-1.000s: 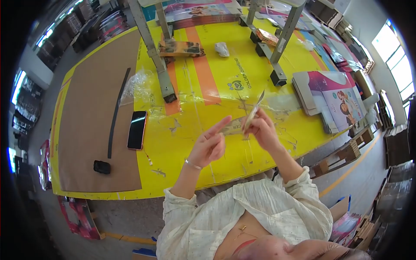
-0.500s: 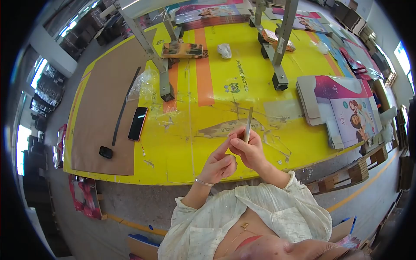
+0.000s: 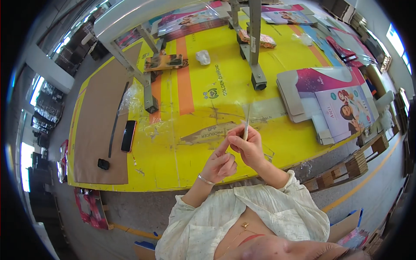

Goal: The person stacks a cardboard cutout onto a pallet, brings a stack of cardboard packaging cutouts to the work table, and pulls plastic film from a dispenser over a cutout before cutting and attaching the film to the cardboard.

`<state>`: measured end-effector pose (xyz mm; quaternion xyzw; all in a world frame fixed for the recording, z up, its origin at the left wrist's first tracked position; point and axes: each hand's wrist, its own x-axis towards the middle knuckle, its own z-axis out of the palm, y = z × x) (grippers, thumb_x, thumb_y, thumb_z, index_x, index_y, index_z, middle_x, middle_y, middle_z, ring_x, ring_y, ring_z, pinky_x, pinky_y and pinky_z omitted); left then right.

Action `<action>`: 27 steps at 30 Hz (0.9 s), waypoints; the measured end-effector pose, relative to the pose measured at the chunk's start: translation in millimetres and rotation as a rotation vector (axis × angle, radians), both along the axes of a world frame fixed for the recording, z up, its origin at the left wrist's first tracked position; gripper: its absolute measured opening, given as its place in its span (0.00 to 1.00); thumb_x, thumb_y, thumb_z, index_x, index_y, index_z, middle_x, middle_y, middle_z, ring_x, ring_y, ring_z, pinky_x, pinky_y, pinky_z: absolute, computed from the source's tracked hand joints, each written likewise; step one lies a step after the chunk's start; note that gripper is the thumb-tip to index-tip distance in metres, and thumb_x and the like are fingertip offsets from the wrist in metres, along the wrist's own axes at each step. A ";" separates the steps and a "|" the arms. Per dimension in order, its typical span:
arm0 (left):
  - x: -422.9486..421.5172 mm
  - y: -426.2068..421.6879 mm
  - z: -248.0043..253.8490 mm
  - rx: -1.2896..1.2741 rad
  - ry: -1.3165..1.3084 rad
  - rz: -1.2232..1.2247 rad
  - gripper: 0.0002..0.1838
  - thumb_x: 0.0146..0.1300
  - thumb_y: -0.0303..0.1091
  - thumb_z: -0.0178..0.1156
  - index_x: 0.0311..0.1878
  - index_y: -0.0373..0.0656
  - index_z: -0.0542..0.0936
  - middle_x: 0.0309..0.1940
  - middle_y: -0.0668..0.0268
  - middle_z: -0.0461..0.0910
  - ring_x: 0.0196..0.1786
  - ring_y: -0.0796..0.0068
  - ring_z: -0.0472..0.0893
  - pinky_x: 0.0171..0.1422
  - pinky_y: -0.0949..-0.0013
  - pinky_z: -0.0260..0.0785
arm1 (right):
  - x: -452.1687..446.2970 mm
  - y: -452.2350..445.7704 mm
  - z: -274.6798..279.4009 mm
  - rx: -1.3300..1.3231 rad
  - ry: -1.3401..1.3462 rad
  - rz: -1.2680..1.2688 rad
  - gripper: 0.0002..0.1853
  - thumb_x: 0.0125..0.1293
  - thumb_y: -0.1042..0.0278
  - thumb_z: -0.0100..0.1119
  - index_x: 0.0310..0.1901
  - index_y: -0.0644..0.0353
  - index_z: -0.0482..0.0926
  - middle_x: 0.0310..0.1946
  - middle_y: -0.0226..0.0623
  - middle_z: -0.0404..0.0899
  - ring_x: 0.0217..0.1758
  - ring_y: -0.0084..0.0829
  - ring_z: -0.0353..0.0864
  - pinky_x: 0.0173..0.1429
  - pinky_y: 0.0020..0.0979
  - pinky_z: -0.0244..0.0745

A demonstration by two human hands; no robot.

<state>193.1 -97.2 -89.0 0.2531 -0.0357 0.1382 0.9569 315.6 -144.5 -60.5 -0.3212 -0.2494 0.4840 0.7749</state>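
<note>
My right hand [image 3: 250, 149] is closed round a thin, pale, blade-like tool [image 3: 247, 126], which points up and away over the yellow table cover [image 3: 199, 151]. Just left of it, my left hand [image 3: 220, 165], with a bracelet at the wrist, has its thumb and most fingers curled in. Its index finger stretches out to the fingertips of my right hand, near the tool's lower end. Whatever the curled fingers may hold is hidden. Beyond both hands lies a torn patch [image 3: 208, 133] with printed letters in the cover.
A phone [image 3: 128, 136], a small black object [image 3: 103, 164] and a dark strip [image 3: 116, 123] lie at left, near brown board [image 3: 89, 138]. Metal legs [image 3: 255, 52] stand on the table. Printed cartons [image 3: 342, 108] lie at right, crumpled white material [image 3: 203, 57] farther back.
Since the earliest frame, my hands have come together, the left index finger now meeting the right fingertips. The view has shifted, and a pale frame edge now shows at the upper left.
</note>
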 end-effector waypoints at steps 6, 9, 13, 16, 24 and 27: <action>4.6 20.5 8.7 0.108 0.198 0.039 0.29 0.61 0.34 0.48 0.64 0.52 0.49 0.11 0.73 0.62 0.12 0.84 0.58 0.16 0.81 0.50 | 67.4 34.6 -34.8 -0.306 -0.215 -0.303 0.08 0.53 0.68 0.57 0.31 0.63 0.73 0.17 0.25 0.67 0.14 0.14 0.62 0.17 0.17 0.56; -11.9 33.7 0.3 0.246 0.335 0.093 0.29 0.59 0.36 0.53 0.61 0.44 0.55 0.12 0.73 0.62 0.12 0.85 0.59 0.16 0.82 0.50 | 159.9 72.4 -66.5 -0.434 -0.407 -0.572 0.13 0.49 0.63 0.61 0.32 0.62 0.72 0.15 0.23 0.64 0.14 0.15 0.60 0.15 0.20 0.53; -34.9 49.0 -5.4 0.288 0.377 0.220 0.10 0.58 0.34 0.53 0.41 0.43 0.66 0.15 0.73 0.65 0.14 0.87 0.61 0.16 0.83 0.49 | 230.5 100.1 -74.6 -0.628 -0.755 -0.723 0.17 0.48 0.63 0.62 0.36 0.65 0.70 0.22 0.31 0.69 0.18 0.20 0.67 0.17 0.22 0.61; -49.3 57.2 -4.2 0.303 0.373 0.272 0.07 0.59 0.34 0.53 0.30 0.45 0.66 0.15 0.73 0.64 0.13 0.86 0.60 0.16 0.83 0.49 | 241.9 101.8 -77.0 -0.822 -0.691 -0.481 0.18 0.48 0.63 0.61 0.38 0.65 0.69 0.28 0.36 0.71 0.22 0.23 0.71 0.20 0.24 0.67; -99.7 77.3 -7.2 0.658 0.495 0.216 0.12 0.57 0.35 0.55 0.22 0.45 0.65 0.12 0.73 0.63 0.15 0.86 0.61 0.18 0.82 0.51 | 212.1 34.7 -92.2 -0.747 -0.846 -0.263 0.17 0.53 0.69 0.54 0.45 0.63 0.71 0.27 0.32 0.72 0.23 0.21 0.72 0.22 0.22 0.69; -158.8 81.3 1.4 1.193 0.398 -0.236 0.08 0.55 0.32 0.56 0.22 0.42 0.73 0.18 0.72 0.72 0.21 0.85 0.70 0.26 0.80 0.62 | 157.3 -34.0 -41.5 -0.596 -0.852 0.246 0.09 0.56 0.67 0.51 0.35 0.63 0.76 0.27 0.33 0.76 0.21 0.22 0.73 0.22 0.23 0.68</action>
